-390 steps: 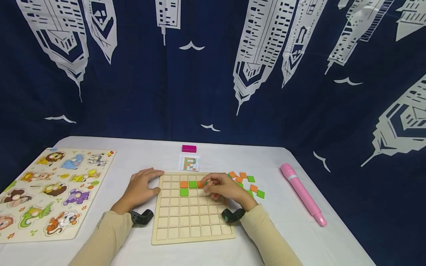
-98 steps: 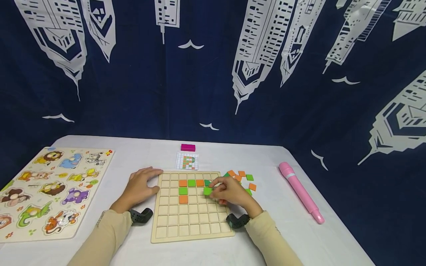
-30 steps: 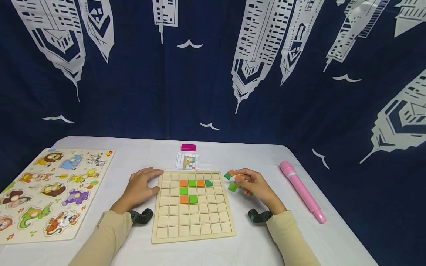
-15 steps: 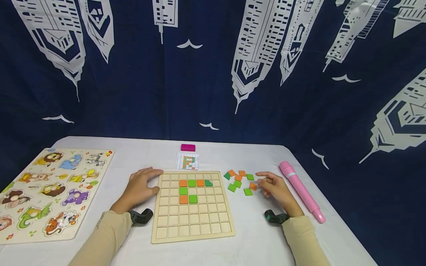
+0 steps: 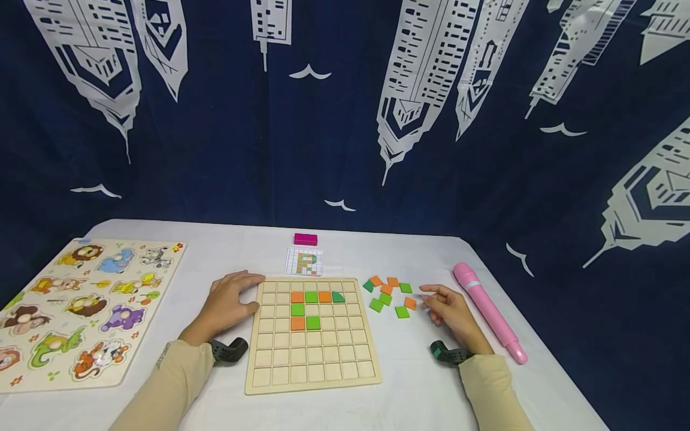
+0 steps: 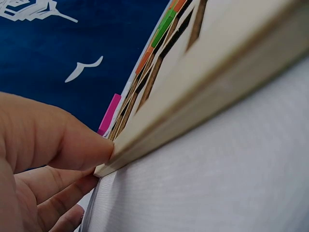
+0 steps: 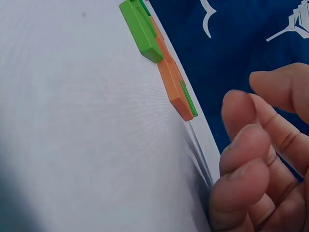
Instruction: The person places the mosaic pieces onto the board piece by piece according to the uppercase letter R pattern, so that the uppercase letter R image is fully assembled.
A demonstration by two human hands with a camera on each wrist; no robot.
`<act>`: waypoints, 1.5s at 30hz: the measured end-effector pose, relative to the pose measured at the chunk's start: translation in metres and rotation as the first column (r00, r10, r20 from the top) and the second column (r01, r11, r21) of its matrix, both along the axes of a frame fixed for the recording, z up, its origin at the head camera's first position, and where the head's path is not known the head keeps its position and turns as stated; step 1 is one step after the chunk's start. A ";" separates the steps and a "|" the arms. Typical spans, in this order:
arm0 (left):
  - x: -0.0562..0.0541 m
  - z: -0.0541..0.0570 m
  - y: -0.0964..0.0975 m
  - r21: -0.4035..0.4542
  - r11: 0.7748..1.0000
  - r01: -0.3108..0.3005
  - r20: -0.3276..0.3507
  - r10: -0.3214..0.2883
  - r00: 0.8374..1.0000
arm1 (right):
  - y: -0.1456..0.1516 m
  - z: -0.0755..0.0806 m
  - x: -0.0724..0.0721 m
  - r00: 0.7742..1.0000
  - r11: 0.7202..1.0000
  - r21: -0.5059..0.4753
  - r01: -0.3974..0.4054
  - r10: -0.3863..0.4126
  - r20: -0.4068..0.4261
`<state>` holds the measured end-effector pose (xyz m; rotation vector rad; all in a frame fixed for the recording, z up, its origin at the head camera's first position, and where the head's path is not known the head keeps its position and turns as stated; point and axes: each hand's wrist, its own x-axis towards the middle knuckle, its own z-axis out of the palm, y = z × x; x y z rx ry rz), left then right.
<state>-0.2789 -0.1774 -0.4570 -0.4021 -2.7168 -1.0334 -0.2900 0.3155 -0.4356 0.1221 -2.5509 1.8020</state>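
In the head view a wooden grid board (image 5: 312, 359) lies on the table, with orange and green tiles seated in several of its cells. One dark green tile (image 5: 338, 297) with a rounded corner ends the tiled row. My left hand (image 5: 229, 305) rests against the board's left edge, thumb and fingertips touching it near the far corner; the left wrist view shows the thumb (image 6: 72, 140) on that edge. Loose orange and green tiles (image 5: 402, 312) are scattered right of the board. Beside them hovers my right hand (image 5: 453, 314), fingers loosely bent, holding nothing.
Behind the board lie a small gridded pattern card (image 5: 304, 261) and a magenta block (image 5: 305, 239). An animal puzzle board (image 5: 91, 311) covers the table's left side. Toward the right edge lies a pink microphone-like stick (image 5: 490, 312). A dark blue printed curtain (image 5: 226, 149) hangs behind.
Over the earlier frames an orange and a green tile have come into the third tiled row. My right hand has drawn right, off the loose tiles. The left hand stays put.
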 end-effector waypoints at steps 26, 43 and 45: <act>0.001 0.003 0.001 0.001 1.000 -0.007 0.017 0.007 1.000 | -0.009 -0.005 0.000 1.000 0.967 0.255 0.025 -0.021 -0.017; 0.002 0.003 0.001 -0.001 1.000 -0.004 0.008 0.004 1.000 | -0.019 0.011 0.003 1.000 0.975 0.222 -0.006 0.008 -0.008; 0.002 0.003 0.001 0.001 1.000 -0.004 0.006 0.004 1.000 | -0.025 0.015 0.003 0.999 0.975 0.218 -0.032 0.035 -0.009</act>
